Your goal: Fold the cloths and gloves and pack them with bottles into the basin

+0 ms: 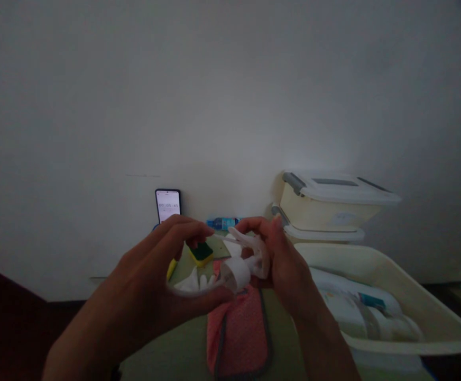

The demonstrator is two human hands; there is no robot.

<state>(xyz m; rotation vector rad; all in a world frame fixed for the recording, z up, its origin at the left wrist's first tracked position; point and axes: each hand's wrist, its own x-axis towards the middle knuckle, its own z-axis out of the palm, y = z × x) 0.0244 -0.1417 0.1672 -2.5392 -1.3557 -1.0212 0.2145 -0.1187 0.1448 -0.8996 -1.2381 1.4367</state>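
A white trigger sprayer head (240,271) is held up in front of me, its round collar facing left. My right hand (288,267) is closed around its body and trigger side. My left hand (151,270) curves around the collar end, thumb below against it and fingertips above near a thin pale strip. A translucent band, perhaps the dip tube, runs along my left thumb; its far end is hidden. Beneath the hands lie a pink cloth (244,333) with grey edging, a yellow-green sponge (202,254) and a crumpled white item (191,282), possibly a glove.
Against the wall a phone (168,203) showing a timer stands upright. A small blue-labelled bottle (224,223) lies at the back. On the right are stacked lidded boxes (329,211) and an open cream bin (444,328) with a white bottle (365,312) inside.
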